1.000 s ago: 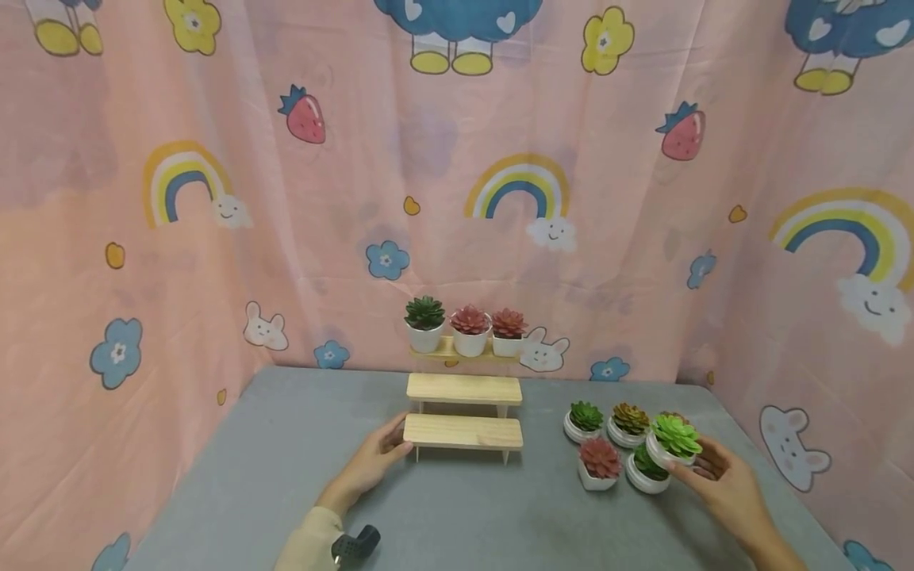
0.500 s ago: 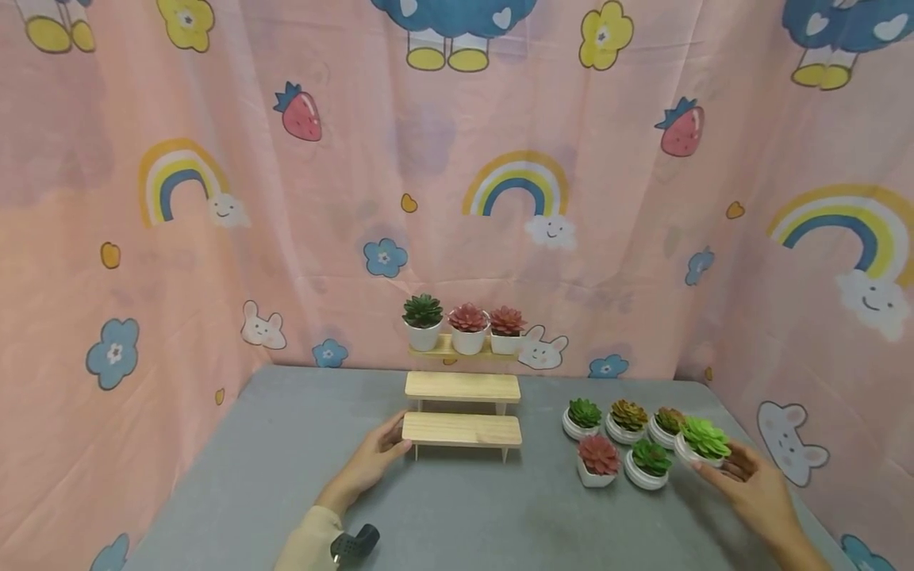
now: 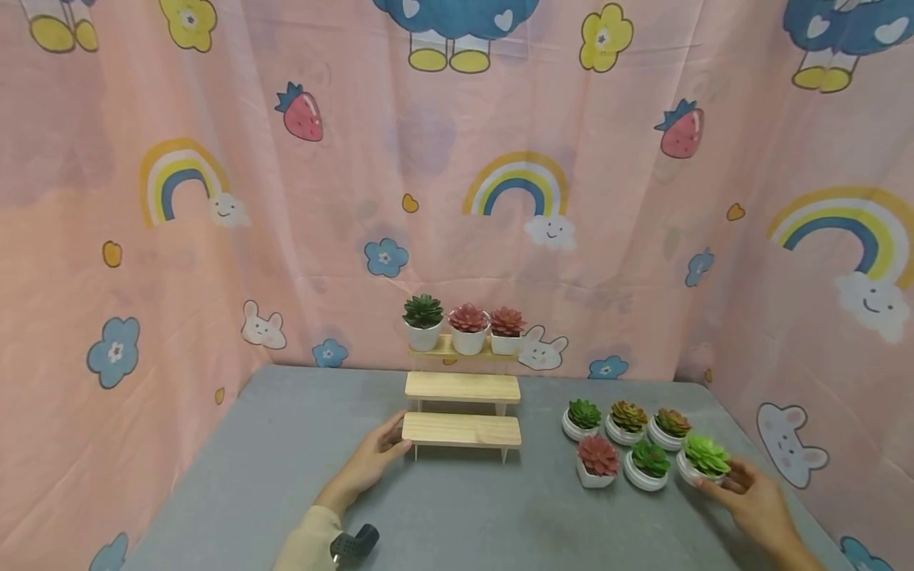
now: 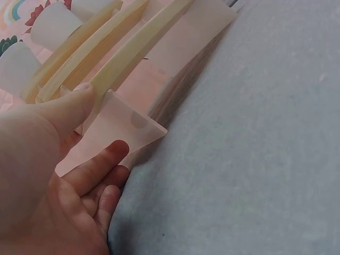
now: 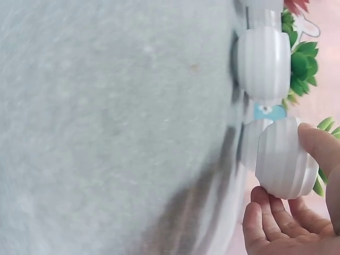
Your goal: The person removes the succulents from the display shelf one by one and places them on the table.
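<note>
My right hand [image 3: 760, 503] pinches the white ribbed pot [image 5: 284, 159] of a bright green artificial succulent [image 3: 707, 454], thumb on one side and fingers on the other. Its base is close to the tabletop; whether it touches I cannot tell. My left hand [image 3: 364, 462] holds the left end of a three-tier wooden display stand [image 3: 462, 429]. In the left wrist view the thumb lies on the board's end and the fingers [image 4: 114, 154] are by the clear leg [image 4: 125, 125]. A dark green succulent [image 3: 423, 311] and two red ones, in white pots, stand on the top tier.
Left of the right hand, several potted succulents are grouped on the grey table [image 3: 500, 515]: a red one [image 3: 598, 456], a green one [image 3: 650, 457], another green one [image 3: 585, 413], and brownish ones [image 3: 628, 415] behind. A pink patterned curtain [image 3: 457, 159] encloses the back and sides.
My right hand has moved right and then down with the bright green succulent, from over the other pots to the group's right side. The left hand stays on the stand.
</note>
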